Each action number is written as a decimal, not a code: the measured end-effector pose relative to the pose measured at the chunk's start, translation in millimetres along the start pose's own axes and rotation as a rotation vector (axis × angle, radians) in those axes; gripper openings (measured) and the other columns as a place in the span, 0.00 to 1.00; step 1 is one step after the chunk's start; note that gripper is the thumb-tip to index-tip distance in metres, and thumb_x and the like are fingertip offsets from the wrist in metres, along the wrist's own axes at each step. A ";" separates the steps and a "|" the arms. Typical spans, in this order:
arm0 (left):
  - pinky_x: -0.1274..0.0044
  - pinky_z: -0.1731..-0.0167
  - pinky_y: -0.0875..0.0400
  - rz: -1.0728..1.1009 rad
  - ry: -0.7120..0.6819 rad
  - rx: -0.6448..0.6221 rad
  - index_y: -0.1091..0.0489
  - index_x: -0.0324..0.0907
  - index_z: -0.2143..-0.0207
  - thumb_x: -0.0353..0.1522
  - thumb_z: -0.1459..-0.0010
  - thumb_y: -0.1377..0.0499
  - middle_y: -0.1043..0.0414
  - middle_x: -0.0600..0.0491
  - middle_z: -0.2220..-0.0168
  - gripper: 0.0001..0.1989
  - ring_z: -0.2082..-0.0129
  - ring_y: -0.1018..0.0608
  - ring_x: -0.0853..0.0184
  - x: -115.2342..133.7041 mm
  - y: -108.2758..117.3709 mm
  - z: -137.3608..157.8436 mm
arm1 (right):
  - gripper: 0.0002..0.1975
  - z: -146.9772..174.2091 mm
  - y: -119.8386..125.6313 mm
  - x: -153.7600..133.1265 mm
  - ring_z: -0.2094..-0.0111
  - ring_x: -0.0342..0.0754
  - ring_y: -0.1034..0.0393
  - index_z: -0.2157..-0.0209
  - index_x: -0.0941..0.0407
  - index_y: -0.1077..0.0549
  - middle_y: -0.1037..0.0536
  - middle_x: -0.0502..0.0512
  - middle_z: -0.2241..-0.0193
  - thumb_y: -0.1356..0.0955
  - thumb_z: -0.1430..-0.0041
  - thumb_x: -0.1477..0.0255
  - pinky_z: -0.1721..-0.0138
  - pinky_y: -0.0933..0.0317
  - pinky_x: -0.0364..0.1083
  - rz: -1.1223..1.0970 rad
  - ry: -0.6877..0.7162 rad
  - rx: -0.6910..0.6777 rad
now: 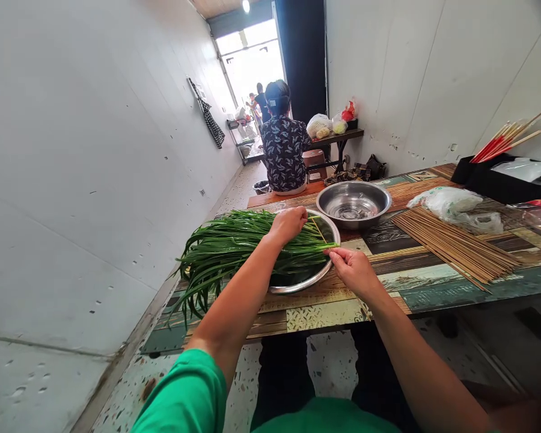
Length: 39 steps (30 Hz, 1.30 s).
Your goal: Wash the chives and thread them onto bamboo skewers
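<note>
Long green garlic chives (234,240) lie in a metal basin (313,284), their leaves hanging over its left side. My left hand (290,225) is closed above the basin, with pale stalk ends showing beyond its fingertips. A thin bamboo skewer (320,230) slants down from there towards my right hand (352,272). The right thumb and fingers are pinched at the skewer's lower end, against a small bunch of stalk ends at the basin's right rim. The fingers partly hide how stalks and skewer meet.
A second steel basin (354,201) stands behind. Many loose bamboo skewers (455,246) lie on the right, beside a white plastic bag (446,201). A black box (500,177) holds red-ended sticks (507,141). Beyond the table, a person (285,147) sits facing away.
</note>
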<state>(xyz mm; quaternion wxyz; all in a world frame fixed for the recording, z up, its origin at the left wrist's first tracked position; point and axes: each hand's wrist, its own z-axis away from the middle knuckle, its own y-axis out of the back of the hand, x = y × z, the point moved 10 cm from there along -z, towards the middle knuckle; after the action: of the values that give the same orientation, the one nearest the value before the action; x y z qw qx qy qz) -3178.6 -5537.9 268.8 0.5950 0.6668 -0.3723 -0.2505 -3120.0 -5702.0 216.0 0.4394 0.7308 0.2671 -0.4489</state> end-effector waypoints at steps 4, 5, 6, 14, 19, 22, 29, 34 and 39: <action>0.77 0.57 0.30 0.246 0.058 -0.001 0.20 0.40 0.57 0.30 0.37 0.42 0.19 0.50 0.62 0.11 0.62 0.21 0.65 -8.9 -6.6 -2.0 | 0.24 -0.9 0.2 -1.3 0.76 0.45 0.38 0.67 0.60 0.18 0.28 0.53 0.80 0.40 0.42 0.60 0.71 0.46 0.44 0.010 0.005 0.002; 0.77 0.57 0.30 0.285 0.069 0.008 0.20 0.40 0.58 0.30 0.37 0.42 0.19 0.51 0.64 0.11 0.63 0.21 0.66 -11.0 -6.7 -2.4 | 0.24 -1.2 0.2 -1.5 0.76 0.46 0.38 0.67 0.60 0.18 0.30 0.52 0.82 0.40 0.42 0.60 0.71 0.46 0.44 0.011 0.007 0.002; 0.78 0.58 0.30 0.316 0.076 0.019 0.19 0.41 0.58 0.30 0.37 0.42 0.19 0.52 0.65 0.11 0.65 0.21 0.67 -12.6 -6.1 -2.5 | 0.24 -1.4 0.2 -1.5 0.76 0.46 0.38 0.66 0.60 0.17 0.33 0.52 0.83 0.40 0.42 0.60 0.70 0.46 0.44 0.009 0.007 0.001; 0.79 0.60 0.30 0.449 0.108 0.057 0.18 0.38 0.54 0.30 0.37 0.41 0.19 0.52 0.67 0.13 0.69 0.23 0.69 -16.7 -0.1 -0.9 | 0.24 -1.1 0.4 1.2 0.72 0.50 0.31 0.63 0.61 0.17 0.23 0.56 0.77 0.40 0.42 0.61 0.65 0.38 0.46 0.003 -0.018 0.003; 0.77 0.57 0.30 0.415 0.144 0.086 0.18 0.38 0.55 0.30 0.40 0.37 0.18 0.50 0.62 0.12 0.63 0.21 0.67 -19.0 5.2 0.9 | 0.25 -1.2 -0.6 6.3 0.61 0.53 0.24 0.59 0.61 0.17 0.17 0.60 0.63 0.39 0.41 0.61 0.56 0.34 0.48 -0.010 -0.046 0.003; 0.77 0.56 0.30 0.394 0.160 0.101 0.18 0.39 0.56 0.31 0.40 0.36 0.18 0.50 0.60 0.11 0.61 0.21 0.66 -19.9 7.3 1.8 | 0.26 -1.6 -0.9 8.1 0.64 0.52 0.25 0.58 0.62 0.17 0.17 0.60 0.64 0.40 0.41 0.60 0.58 0.35 0.48 0.007 -0.055 0.003; 0.77 0.59 0.31 0.366 0.184 0.109 0.17 0.40 0.59 0.30 0.41 0.36 0.18 0.51 0.62 0.09 0.63 0.21 0.66 -22.2 7.9 2.0 | 0.27 -1.9 -0.4 9.2 0.71 0.49 0.30 0.58 0.62 0.17 0.19 0.58 0.71 0.40 0.41 0.59 0.65 0.38 0.46 0.021 -0.049 0.006; 0.77 0.59 0.31 0.385 0.174 0.117 0.18 0.39 0.59 0.29 0.42 0.35 0.18 0.51 0.63 0.09 0.63 0.21 0.67 -21.9 8.7 1.3 | 0.27 -1.3 0.2 8.1 0.72 0.48 0.32 0.57 0.63 0.17 0.21 0.57 0.73 0.40 0.41 0.59 0.67 0.40 0.45 0.023 -0.036 0.011; 0.77 0.59 0.31 0.399 0.163 0.132 0.18 0.38 0.60 0.28 0.42 0.35 0.18 0.51 0.63 0.09 0.63 0.21 0.67 -21.8 9.8 1.2 | 0.26 -1.5 1.6 7.7 0.70 0.49 0.30 0.61 0.62 0.17 0.20 0.57 0.71 0.40 0.41 0.60 0.66 0.39 0.45 0.014 -0.024 0.019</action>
<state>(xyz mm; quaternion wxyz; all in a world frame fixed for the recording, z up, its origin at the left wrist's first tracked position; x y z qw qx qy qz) -3194.5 -5521.5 275.8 0.6158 0.6357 -0.4630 -0.0481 -3114.7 -5701.5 210.1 0.4385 0.7315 0.2525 -0.4571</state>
